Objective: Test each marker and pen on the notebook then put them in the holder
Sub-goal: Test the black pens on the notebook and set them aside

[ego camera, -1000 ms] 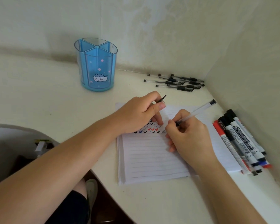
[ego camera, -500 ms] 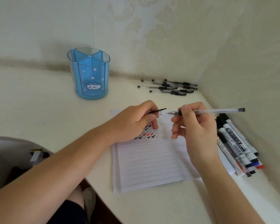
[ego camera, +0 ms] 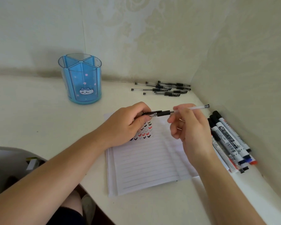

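I saw the pen (ego camera: 177, 111) held level above the notebook (ego camera: 146, 163), between both hands. My right hand (ego camera: 190, 127) pinched its clear barrel between thumb and forefinger, the other fingers loosely curled; the plugged end stuck out past that hand toward the desk's right edge. My left hand (ego camera: 128, 124) was pinched on the cap (ego camera: 151, 114) at the tip end (how far the cap was seated I couldn't tell). The long axis ran nearly left to right, tip leftward, tail slightly raised. The holder (ego camera: 80, 78) stood upright near the desk's (ego camera: 31, 111) back edge, its compartments looking empty. More pens (ego camera: 162, 88) lay in the back right corner; markers (ego camera: 229, 138) lay along the right edge, beside the notebook with its rows of ticks (ego camera: 144, 132).
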